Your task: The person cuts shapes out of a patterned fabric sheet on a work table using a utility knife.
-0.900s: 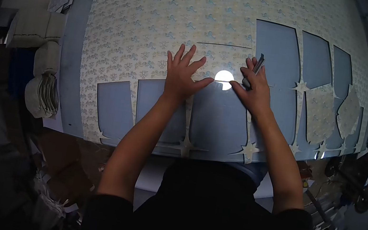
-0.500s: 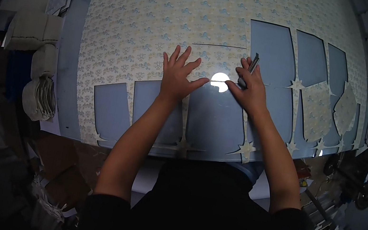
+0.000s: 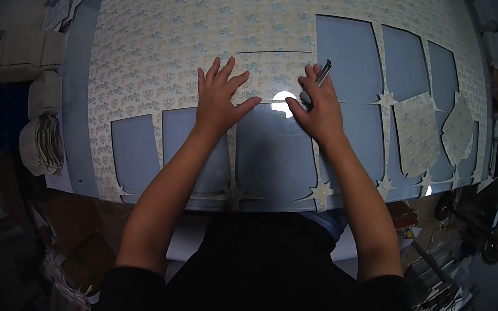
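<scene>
Right hand [image 3: 322,114] stays closed around a grey metal cutter [image 3: 324,73], left hand [image 3: 218,102] spread on the cream blue-patterned sheet [image 3: 175,46]; cutting seems paused.

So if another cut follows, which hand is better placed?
Probably the right hand: it holds the knife, near one end of the dark line on the patterned sheet. The left hand lies spread, without a tool.
</scene>
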The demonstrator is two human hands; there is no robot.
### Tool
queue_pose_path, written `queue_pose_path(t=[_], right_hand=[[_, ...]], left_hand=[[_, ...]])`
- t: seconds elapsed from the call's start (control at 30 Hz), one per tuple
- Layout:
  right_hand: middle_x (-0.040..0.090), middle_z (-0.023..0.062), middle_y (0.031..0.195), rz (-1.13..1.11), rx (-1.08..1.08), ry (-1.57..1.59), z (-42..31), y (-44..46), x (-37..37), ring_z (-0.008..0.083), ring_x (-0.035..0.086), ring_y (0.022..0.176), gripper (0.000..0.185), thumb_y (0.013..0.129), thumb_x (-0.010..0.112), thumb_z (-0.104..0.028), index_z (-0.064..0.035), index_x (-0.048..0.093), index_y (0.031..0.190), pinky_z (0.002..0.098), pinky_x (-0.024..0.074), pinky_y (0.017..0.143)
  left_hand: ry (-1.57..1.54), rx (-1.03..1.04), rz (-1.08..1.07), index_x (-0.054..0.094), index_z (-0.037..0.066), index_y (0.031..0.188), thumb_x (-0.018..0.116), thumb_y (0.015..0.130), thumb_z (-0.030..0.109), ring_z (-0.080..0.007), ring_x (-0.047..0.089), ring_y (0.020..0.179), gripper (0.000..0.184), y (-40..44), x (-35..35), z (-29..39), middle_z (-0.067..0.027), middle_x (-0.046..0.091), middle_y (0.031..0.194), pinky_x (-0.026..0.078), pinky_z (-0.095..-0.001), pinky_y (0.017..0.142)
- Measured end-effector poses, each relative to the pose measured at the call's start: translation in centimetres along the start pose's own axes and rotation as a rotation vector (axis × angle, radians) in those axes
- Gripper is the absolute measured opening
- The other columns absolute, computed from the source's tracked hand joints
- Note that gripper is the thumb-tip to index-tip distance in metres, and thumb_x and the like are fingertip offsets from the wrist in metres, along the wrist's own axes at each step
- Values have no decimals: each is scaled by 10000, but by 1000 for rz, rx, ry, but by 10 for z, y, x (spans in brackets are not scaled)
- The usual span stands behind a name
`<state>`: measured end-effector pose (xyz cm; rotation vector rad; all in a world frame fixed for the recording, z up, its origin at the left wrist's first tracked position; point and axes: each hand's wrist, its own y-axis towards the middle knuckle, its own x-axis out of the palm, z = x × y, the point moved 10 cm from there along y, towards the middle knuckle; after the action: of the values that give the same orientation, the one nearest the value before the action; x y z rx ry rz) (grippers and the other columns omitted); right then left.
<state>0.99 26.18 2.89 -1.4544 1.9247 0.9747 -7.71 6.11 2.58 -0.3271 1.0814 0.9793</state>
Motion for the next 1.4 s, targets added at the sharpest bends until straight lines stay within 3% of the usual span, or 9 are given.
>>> queue_pose_path(t=[0.6,0.87,1.1,1.17,1.2,1.27,1.4], right_hand=[[551,214,1501,1,-34,-8,-2,0,1,402,438,1458,497,875,802,-323,-31,621,1235,541,313,1217],[538,197,1522,-34,60,3,2,1,0,389,430,1472,507,843,837,-253,-20,653,1254,484,406,1172],[534,191,1529,-39,49,-20,1,1,0,385,418,1482,510,847,836,-255,-22,653,1262,478,412,1171],[544,219,1511,-46,97,50,4,2,1,383,401,1496,522,844,805,-310,-6,663,1244,501,280,1246],[544,219,1511,-47,98,51,4,2,1,383,401,1496,522,844,805,-310,-6,663,1244,501,280,1246],[533,187,1531,-45,60,-23,2,1,0,377,417,1486,510,851,835,-259,-31,652,1269,467,415,1172],[532,186,1533,-44,69,-13,3,1,0,373,416,1487,509,853,834,-260,-33,653,1271,463,417,1170]], left_hand=[[7,-12,12,718,145,1287,861,778,479,-394,335,1520,626,0,-1,-1,-144,487,1576,138,-670,1231],[-36,22,38,739,122,1261,851,776,500,-423,343,1508,625,-1,-3,-1,-169,518,1545,137,-680,1224],[-53,11,35,752,117,1242,852,767,514,-425,350,1502,627,-1,-4,-1,-174,539,1527,138,-680,1223],[-48,18,42,758,115,1229,851,760,531,-424,355,1499,634,-1,-5,0,-174,548,1519,138,-683,1223],[-48,17,42,758,115,1229,851,760,531,-424,355,1499,634,-1,-4,-1,-174,548,1519,138,-683,1223],[-48,21,43,760,115,1227,854,755,536,-423,356,1498,640,-1,-3,-1,-171,553,1514,138,-685,1222],[-49,23,45,760,116,1226,863,745,532,-423,361,1496,644,-1,-4,-2,-169,558,1510,142,-686,1221]])
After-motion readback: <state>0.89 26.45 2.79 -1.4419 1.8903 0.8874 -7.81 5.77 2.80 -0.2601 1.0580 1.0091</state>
